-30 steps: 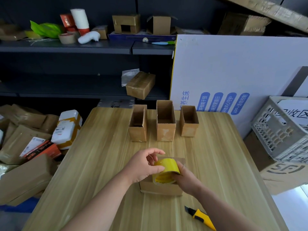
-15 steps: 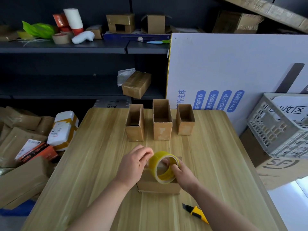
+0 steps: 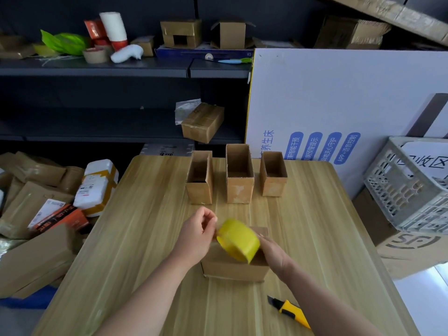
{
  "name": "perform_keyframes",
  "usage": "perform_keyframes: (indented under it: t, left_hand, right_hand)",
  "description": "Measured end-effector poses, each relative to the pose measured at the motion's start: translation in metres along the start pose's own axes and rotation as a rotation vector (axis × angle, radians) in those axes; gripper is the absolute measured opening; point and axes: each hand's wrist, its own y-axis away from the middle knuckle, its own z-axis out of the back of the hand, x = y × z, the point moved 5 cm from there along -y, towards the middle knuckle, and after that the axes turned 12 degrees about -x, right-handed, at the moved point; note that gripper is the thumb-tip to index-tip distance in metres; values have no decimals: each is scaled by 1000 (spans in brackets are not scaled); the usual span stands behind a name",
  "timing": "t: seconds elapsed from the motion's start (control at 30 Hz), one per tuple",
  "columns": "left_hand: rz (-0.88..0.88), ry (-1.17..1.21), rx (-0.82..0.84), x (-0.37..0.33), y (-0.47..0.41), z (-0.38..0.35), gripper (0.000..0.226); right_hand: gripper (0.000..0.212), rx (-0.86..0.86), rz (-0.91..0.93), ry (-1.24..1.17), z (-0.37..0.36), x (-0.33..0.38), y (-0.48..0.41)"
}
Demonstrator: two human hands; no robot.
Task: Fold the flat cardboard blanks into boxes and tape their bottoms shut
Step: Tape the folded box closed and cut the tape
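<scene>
— Holding what, right hand (image 3: 274, 254)?
— Gripping the tape roll (image 3: 238, 240) over the box (image 3: 232, 269), near middle of the surface (image 3: 135, 238).
— Left hand (image 3: 197, 235)?
— Pinching at the roll's left edge, fingers (image 3: 209, 218) narrow; tape end too thin to see.
— Elsewhere?
— Three open boxes (image 3: 240, 174) standing behind, knife (image 3: 289, 311) lying near right.

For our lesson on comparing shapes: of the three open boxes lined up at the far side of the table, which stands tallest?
The middle box: its rim rises above those of the left box and the right box.
</scene>
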Motion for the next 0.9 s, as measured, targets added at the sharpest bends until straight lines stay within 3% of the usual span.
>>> perform_keyframes:
  t: [0.1,0.2,0.3,0.4,0.6,0.77,0.9]
  left_hand:
    - [19,-6,-12,6,-1,1,16]
    - [-31,13,1,-3,4,-2,13]
    - [26,60,14,-4,4,-6,8]
    - [57,54,43,-1,5,-8,7]
    - [-154,24,-14,-23,8,-4,11]
    - [-288,25,92,-30,6,-4,9]
    - [-291,-18,173,-29,9,-4,8]
  right_hand:
    - [26,-30,17,-33,4,8,6]
    - [41,-73,-24,-53,7,2,5]
    - [69,-52,-91,-61,4,0,6]
    - [77,23,-71,-21,-1,1,6]
    - [62,-33,-60,-30,-1,7,11]
    - [59,63,-29,-85,-3,9,6]
    - [31,-32,0,-101,0,12,8]
